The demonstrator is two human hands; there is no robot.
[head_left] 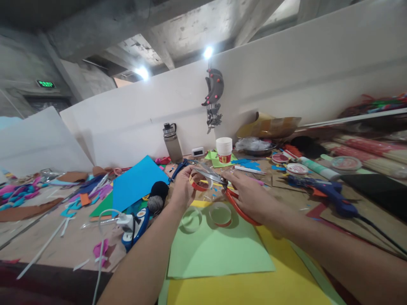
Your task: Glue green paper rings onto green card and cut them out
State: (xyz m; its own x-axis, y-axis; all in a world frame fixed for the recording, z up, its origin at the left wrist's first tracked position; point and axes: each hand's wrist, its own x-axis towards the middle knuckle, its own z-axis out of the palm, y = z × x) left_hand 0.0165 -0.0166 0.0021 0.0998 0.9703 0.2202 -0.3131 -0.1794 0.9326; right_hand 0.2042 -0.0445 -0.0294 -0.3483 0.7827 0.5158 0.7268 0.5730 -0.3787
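Note:
My left hand [183, 189] is closed on a red and white paper ring [199, 185], which looks cut from a paper cup. My right hand [246, 192] grips a pair of scissors [243, 212] by its red-orange handle. The metal blades point left and reach over the ring; whether they touch it I cannot tell. Below my hands, a pale paper ring [191, 219] and another ring [220, 214] with some red on it rest on a light green sheet [219, 258]. Under that sheet lies yellow paper [238, 292].
Behind my hands stand stacked paper cups [224, 148] and a grey bottle [172, 146]. A blue glue gun [330, 195] with a cord lies at right. At left are a blue sheet [136, 186], a power strip [140, 224] with a white cable, and paper scraps.

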